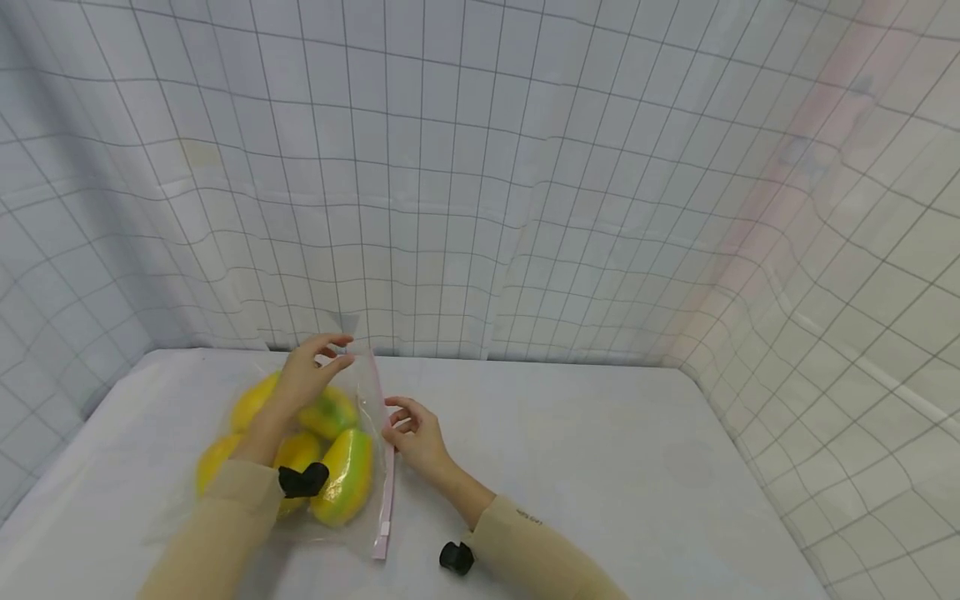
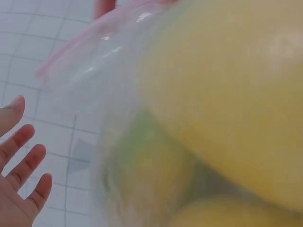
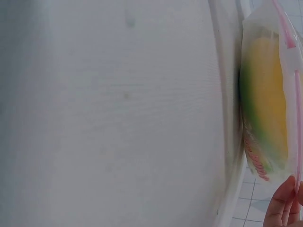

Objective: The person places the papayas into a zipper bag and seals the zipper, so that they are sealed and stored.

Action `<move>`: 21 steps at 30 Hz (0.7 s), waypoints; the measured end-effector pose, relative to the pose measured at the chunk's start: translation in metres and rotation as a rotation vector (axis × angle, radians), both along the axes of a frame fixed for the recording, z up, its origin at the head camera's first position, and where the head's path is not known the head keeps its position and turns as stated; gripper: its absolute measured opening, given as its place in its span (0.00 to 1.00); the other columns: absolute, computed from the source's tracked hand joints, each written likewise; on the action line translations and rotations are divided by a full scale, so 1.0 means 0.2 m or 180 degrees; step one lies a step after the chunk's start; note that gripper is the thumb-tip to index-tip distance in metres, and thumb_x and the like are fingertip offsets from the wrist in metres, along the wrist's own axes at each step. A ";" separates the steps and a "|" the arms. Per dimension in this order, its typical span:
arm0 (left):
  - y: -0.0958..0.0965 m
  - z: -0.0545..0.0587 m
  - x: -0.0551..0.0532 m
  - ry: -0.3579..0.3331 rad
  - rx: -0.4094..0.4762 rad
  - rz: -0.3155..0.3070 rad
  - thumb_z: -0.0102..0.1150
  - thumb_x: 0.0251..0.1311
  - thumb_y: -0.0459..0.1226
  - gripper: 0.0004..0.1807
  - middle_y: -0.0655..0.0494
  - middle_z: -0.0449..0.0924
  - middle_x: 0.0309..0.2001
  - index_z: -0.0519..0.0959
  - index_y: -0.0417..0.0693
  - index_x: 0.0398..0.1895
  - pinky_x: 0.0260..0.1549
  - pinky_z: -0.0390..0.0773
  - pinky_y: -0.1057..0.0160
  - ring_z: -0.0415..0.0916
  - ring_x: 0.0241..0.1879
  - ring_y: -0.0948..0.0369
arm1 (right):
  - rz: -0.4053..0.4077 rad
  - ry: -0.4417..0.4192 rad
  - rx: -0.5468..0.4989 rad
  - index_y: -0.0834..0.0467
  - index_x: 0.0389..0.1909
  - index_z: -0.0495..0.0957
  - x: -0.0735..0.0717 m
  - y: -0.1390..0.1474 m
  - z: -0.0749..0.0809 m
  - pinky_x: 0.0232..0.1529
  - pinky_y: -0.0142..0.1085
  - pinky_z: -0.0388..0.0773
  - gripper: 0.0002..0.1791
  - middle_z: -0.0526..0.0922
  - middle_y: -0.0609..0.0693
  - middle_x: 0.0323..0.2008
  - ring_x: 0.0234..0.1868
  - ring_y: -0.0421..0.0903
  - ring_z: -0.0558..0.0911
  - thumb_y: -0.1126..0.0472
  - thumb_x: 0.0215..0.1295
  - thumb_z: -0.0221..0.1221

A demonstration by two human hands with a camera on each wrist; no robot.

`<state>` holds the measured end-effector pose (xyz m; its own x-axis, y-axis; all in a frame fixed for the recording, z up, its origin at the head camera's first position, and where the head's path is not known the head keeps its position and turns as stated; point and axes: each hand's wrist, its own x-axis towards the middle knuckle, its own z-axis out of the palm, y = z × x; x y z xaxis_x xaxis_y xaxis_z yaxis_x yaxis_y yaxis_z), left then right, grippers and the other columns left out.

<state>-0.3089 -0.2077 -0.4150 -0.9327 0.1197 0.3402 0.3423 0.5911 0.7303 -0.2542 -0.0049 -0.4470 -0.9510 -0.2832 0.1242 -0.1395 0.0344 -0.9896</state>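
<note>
A clear zip bag (image 1: pixel 369 385) with a pink zip edge (image 1: pixel 387 492) lies on the left of the table. Several yellow-green mangoes (image 1: pixel 347 477) fill it, seen through the plastic. Over the bag's far part, my left hand (image 1: pixel 306 372) has its fingers apart; the left wrist view shows that hand (image 2: pixel 19 165) spread, with a gap between it and the bag. My right hand (image 1: pixel 420 440) pinches the zip edge about midway, and its fingertips (image 3: pixel 282 196) are on the pink strip in the right wrist view. A pale slider (image 1: pixel 386 528) sits near the strip's close end.
White cloth covers the table (image 1: pixel 570 467). Grid-patterned curtains (image 1: pixel 465 167) stand behind it and at both sides. A black wrist strap (image 1: pixel 303 480) is on the left sleeve, and another black piece (image 1: pixel 456 558) is by the right sleeve.
</note>
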 end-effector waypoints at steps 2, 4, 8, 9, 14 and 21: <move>-0.05 0.03 0.05 0.0014 0.0005 0.0078 0.52 0.63 0.41 0.22 0.39 0.71 0.51 0.69 0.39 0.57 0.42 0.72 0.46 0.68 0.48 0.45 | -0.0001 0.0006 -0.0002 0.69 0.50 0.72 0.00 0.00 0.00 0.24 0.29 0.79 0.20 0.73 0.62 0.31 0.24 0.39 0.73 0.79 0.53 0.55; -0.12 0.06 0.10 0.0025 -0.0042 0.0186 0.53 0.62 0.42 0.24 0.38 0.71 0.50 0.68 0.39 0.58 0.41 0.73 0.47 0.68 0.47 0.45 | -0.0002 0.0029 0.0005 0.69 0.50 0.72 0.01 0.00 0.00 0.24 0.29 0.79 0.21 0.73 0.62 0.31 0.24 0.39 0.72 0.79 0.53 0.55; -0.27 0.06 0.21 -0.0100 -0.0100 0.0417 0.54 0.61 0.45 0.28 0.36 0.70 0.50 0.65 0.40 0.61 0.38 0.73 0.43 0.67 0.46 0.42 | -0.0025 0.0059 0.0055 0.68 0.50 0.72 0.01 0.00 0.00 0.25 0.33 0.81 0.20 0.73 0.61 0.30 0.24 0.39 0.72 0.79 0.53 0.55; -0.32 0.05 0.23 -0.0154 -0.0093 0.0471 0.54 0.61 0.46 0.30 0.35 0.69 0.51 0.64 0.39 0.62 0.38 0.72 0.41 0.66 0.46 0.41 | -0.0032 0.0054 0.0073 0.68 0.50 0.72 0.01 0.00 0.00 0.26 0.35 0.81 0.20 0.73 0.60 0.30 0.24 0.38 0.72 0.79 0.53 0.55; -0.52 -0.07 0.33 -0.0531 -0.0185 0.0838 0.55 0.58 0.52 0.38 0.37 0.65 0.54 0.56 0.44 0.67 0.33 0.73 0.43 0.64 0.48 0.44 | -0.0024 0.0030 0.0115 0.67 0.50 0.72 0.01 0.00 0.00 0.28 0.38 0.82 0.20 0.73 0.59 0.31 0.25 0.38 0.72 0.78 0.54 0.55; -0.67 -0.19 0.43 -0.1141 0.0042 0.0544 0.51 0.62 0.50 0.44 0.25 0.48 0.63 0.37 0.53 0.72 0.41 0.68 0.34 0.53 0.55 0.29 | -0.0040 0.0059 0.0137 0.67 0.50 0.72 0.01 0.00 -0.01 0.25 0.31 0.80 0.20 0.73 0.59 0.30 0.25 0.40 0.72 0.79 0.54 0.55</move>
